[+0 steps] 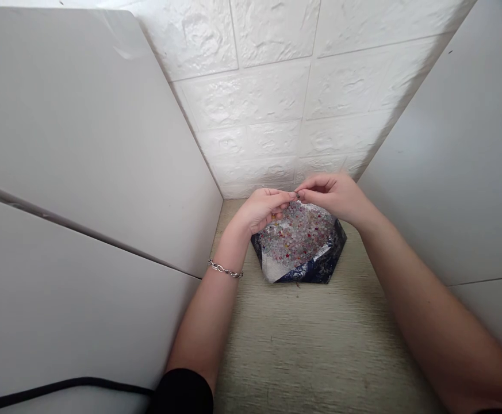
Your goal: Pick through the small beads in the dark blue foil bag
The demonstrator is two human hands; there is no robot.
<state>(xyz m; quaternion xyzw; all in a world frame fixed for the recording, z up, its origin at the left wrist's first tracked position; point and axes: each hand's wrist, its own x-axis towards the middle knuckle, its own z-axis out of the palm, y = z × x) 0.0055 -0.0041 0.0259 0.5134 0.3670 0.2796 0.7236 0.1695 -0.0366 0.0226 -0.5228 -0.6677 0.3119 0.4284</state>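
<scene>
Many small, mostly clear and pinkish beads (296, 236), with a few red and yellow ones, lie on a dark blue tray (334, 253) with a pale, shiny lining. Over the tray's far left part, my left hand (265, 210) is closed, its thumb and forefinger pinched together. My right hand (334, 192) pinches from the other side, its fingertips meeting those of the left. Between the two pinches shows a tiny dark speck, too small to name. Whether each hand grips it cannot be made out.
The tray stands on a wood-grain tabletop (298, 333). Behind it rises a white brick-patterned wall (251, 98). White panels (82, 126) close in on the left, and another panel (462, 161) on the right. A black cable (69, 382) runs at lower left.
</scene>
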